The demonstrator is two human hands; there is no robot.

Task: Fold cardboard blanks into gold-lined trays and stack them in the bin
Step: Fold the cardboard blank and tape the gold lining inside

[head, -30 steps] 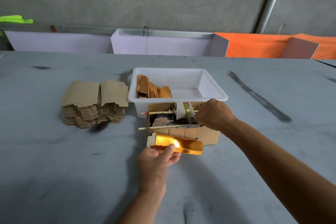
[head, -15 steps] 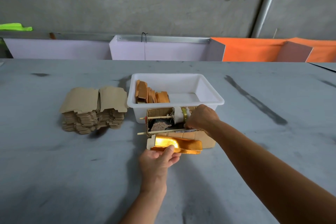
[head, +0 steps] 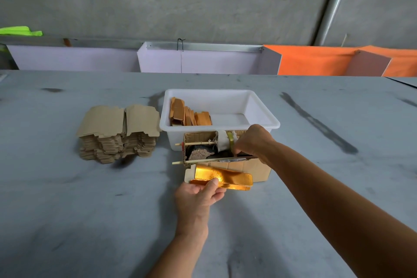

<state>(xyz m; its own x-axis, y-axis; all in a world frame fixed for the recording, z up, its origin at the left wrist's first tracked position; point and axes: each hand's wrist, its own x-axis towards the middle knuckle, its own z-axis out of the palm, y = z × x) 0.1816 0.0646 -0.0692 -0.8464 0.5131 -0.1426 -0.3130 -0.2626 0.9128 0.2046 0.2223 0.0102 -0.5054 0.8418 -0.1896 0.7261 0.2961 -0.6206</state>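
Note:
My left hand (head: 198, 198) grips a half-folded gold-lined tray (head: 225, 176) by its near long wall, thumb on the gold side, just above the table. My right hand (head: 255, 142) reaches into a small open cardboard box (head: 248, 169), its fingers curled down beside a yellowish ring (head: 230, 140); what they touch is hidden. Behind the box stands the white bin (head: 266, 117), with several folded trays (head: 187, 115) on edge at its left end. A stack of flat brown blanks (head: 117, 133) lies to the left of the bin.
Two thin wooden sticks (head: 198, 143) cross the small box and poke out on its left side. Dark lumps and a white cloth lie inside it. Lilac and orange panels (head: 203, 61) line the table's far edge below a concrete wall.
My right hand has slid left and lower into the small box, fingers now curled down by the ring. My left hand still holds the gold tray in about the same spot.

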